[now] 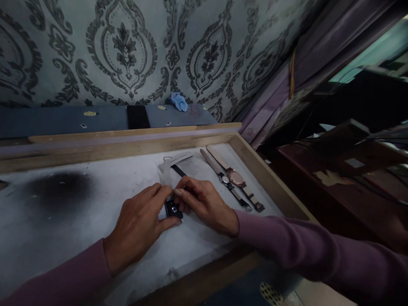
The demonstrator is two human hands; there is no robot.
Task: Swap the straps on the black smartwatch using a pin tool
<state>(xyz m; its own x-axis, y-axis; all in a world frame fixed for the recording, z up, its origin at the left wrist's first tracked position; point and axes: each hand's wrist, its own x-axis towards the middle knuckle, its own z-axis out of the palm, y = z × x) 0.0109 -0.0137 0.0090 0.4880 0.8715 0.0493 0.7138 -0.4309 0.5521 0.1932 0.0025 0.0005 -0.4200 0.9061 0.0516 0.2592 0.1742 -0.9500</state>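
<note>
A small black watch case [173, 210] with a shiny round mark on its face lies low in the drawer, with a pale strap [167, 169] running up from it. My left hand [139, 221] grips this watch between thumb and fingers. My right hand [208, 202] is closed in a pinch at the case's upper edge, where the strap meets it; what its fingertips hold is hidden. Behind the hands lie a curved pale perforated strap end [182, 159] and a dark narrow strip [178, 171]. To the right rest a small-faced wristwatch [224, 179] and a larger rose-gold wristwatch [236, 176].
A wooden drawer [276, 190] with a white, dark-smudged bottom surrounds the work. On the ledge behind are a black phone-like slab [138, 116] and a crumpled blue cloth [179, 101]. Patterned wallpaper stands beyond; a purple curtain [272, 87] and a cluttered desk [327, 179] are at right.
</note>
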